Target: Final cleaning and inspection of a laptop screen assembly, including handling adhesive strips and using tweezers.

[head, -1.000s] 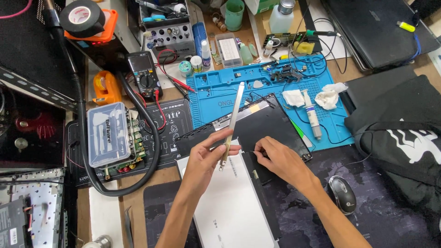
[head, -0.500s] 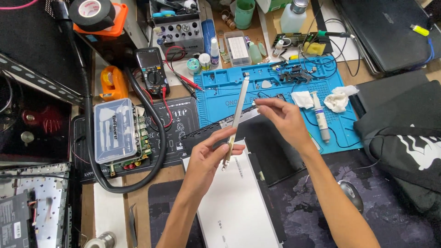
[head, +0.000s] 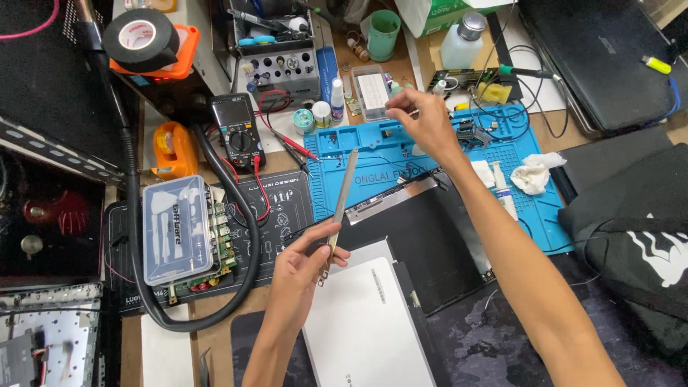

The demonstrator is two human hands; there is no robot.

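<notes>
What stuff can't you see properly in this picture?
- Head view: whatever the right hand pinches over the blue silicone work mat is too small to tell.
- The lower end of the long thin metal strip is hidden by the left hand.
- The white flat panel is cut off by the bottom edge.
- The black roll of tape hides most of the orange holder beneath.
</notes>
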